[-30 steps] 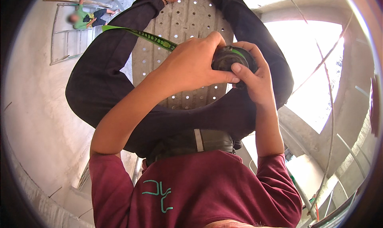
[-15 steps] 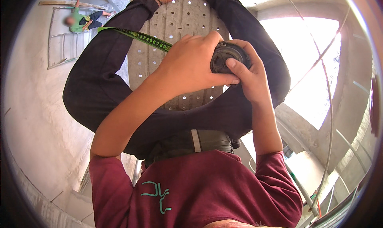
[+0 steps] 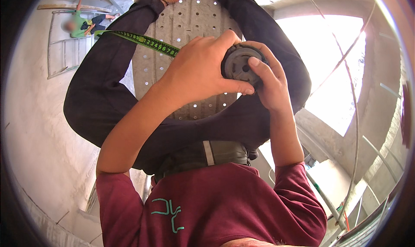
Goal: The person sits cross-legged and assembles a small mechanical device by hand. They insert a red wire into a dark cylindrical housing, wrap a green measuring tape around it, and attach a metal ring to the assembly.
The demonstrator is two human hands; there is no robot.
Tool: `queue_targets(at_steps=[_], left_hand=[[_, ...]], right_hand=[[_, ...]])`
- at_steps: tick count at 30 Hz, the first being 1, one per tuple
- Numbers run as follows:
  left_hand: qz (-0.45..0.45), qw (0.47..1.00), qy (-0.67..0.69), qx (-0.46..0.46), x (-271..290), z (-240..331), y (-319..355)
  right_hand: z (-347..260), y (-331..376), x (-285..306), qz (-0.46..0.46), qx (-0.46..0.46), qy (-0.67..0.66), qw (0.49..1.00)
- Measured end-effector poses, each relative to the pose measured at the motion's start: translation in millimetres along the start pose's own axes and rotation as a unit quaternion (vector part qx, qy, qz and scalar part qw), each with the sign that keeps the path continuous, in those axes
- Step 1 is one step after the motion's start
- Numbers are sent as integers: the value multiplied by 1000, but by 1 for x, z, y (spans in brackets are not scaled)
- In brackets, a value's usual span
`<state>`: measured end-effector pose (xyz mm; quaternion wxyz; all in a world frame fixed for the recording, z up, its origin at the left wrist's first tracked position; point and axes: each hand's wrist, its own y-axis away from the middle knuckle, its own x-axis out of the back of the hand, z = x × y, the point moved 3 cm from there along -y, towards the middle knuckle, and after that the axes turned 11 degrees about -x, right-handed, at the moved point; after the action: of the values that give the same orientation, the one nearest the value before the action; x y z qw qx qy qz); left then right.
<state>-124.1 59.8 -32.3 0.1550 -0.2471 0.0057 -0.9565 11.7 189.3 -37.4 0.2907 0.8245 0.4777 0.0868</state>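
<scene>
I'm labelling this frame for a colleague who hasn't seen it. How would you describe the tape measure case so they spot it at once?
Start at the grey perforated panel at top centre. Just below its right side, the left hand and right hand meet around the tape measure case: a round dark disc, unlike everything nearby, with a green-yellow tape running off leftward.

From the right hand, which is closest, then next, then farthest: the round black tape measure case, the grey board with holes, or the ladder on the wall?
1. Round black tape measure case: held in the right hand.
2. Grey board with holes: just behind it.
3. Ladder: far upper left, on the wall.
</scene>
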Motion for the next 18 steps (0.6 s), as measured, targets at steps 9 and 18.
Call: queue_targets(at_steps=[9, 18], left_hand=[[33, 989, -93, -109, 5, 2, 7], [-4, 990, -48, -129, -1, 1, 3]], right_hand=[[0, -4, -4, 6, 4, 62, 998], [1, 1, -2, 28, 18, 18, 999]])
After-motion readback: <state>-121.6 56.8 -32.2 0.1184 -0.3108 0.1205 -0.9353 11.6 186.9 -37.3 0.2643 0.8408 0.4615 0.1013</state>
